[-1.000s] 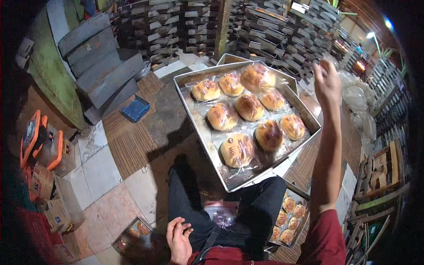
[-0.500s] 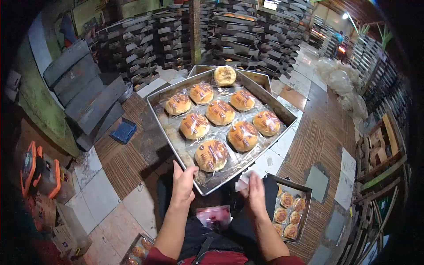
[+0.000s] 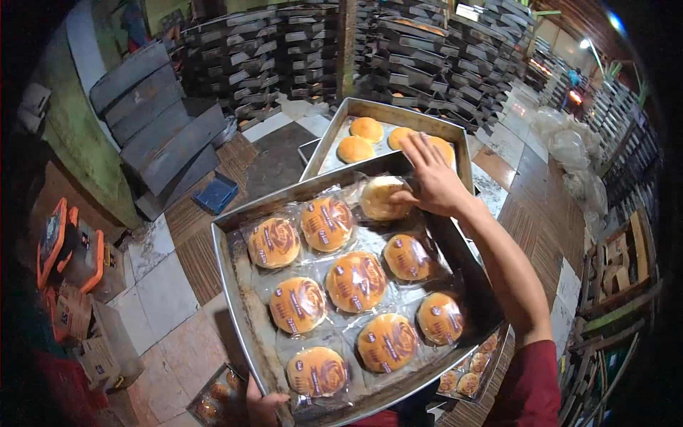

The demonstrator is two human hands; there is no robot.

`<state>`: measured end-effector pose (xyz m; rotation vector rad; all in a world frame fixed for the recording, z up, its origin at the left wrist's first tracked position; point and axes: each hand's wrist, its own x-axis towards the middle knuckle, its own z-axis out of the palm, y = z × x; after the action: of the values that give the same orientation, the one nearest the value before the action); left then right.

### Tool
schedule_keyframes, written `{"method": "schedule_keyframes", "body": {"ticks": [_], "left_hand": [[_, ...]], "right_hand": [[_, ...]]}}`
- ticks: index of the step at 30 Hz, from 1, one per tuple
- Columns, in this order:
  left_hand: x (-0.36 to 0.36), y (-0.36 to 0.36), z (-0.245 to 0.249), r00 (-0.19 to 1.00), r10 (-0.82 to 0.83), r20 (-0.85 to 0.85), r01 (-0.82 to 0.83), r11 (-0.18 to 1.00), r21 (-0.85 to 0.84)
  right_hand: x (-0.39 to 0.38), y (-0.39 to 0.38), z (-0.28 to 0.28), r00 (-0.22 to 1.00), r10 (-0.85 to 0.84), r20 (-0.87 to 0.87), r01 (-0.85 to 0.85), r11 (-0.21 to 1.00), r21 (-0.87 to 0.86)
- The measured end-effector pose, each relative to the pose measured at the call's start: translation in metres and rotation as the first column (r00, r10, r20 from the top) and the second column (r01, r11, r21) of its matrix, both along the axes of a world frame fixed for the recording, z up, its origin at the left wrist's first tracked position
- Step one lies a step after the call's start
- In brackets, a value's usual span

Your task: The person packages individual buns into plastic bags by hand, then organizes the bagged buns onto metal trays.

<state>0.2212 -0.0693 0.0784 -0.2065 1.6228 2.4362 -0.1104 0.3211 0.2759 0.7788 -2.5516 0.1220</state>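
Left hand [image 3: 265, 407] grips the tray [image 3: 245, 318]; splayed right hand [image 3: 435, 179] seemingly positions the far bun [image 3: 381, 200], ungripped; next move calls for steadiness.

Buns [image 3: 356, 282] lie in the near tray [image 3: 252, 324]. Directly behind it, a second tray [image 3: 409, 112] contains more buns [image 3: 366, 129]. Basket [image 3: 215, 194] on floor [image 3: 153, 260], left; bags [image 3: 568, 146], right. Stacked trays [image 3: 413, 67] stand at the rear, behind both trays.

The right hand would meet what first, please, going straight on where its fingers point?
The right hand would probably meet the bun by its fingertips, in the far tray; depth is unclear.
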Motion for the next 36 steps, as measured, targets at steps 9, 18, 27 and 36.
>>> {"method": "schedule_keyframes", "body": {"ticks": [9,18,27,36], "left_hand": [[-0.015,0.085,0.117,0.885,0.405,0.230,-0.405,0.913,-0.048],[-0.016,0.077,0.123,0.941,0.273,0.201,-0.293,0.953,0.074],[-0.039,0.050,0.084,0.994,0.095,0.055,-0.103,0.981,0.162],[-0.114,0.173,0.112,0.504,-0.763,-0.405,0.598,0.646,-0.474]], "right_hand": [[0.044,-0.054,0.050,0.875,-0.313,0.370,0.152,0.902,0.404],[0.131,-0.042,0.027,0.999,0.042,-0.001,-0.041,0.964,-0.263],[0.270,0.101,-0.096,0.561,0.477,0.676,0.773,-0.009,-0.635],[0.531,0.116,-0.189,0.745,0.093,0.661,0.477,-0.766,-0.430]]}}
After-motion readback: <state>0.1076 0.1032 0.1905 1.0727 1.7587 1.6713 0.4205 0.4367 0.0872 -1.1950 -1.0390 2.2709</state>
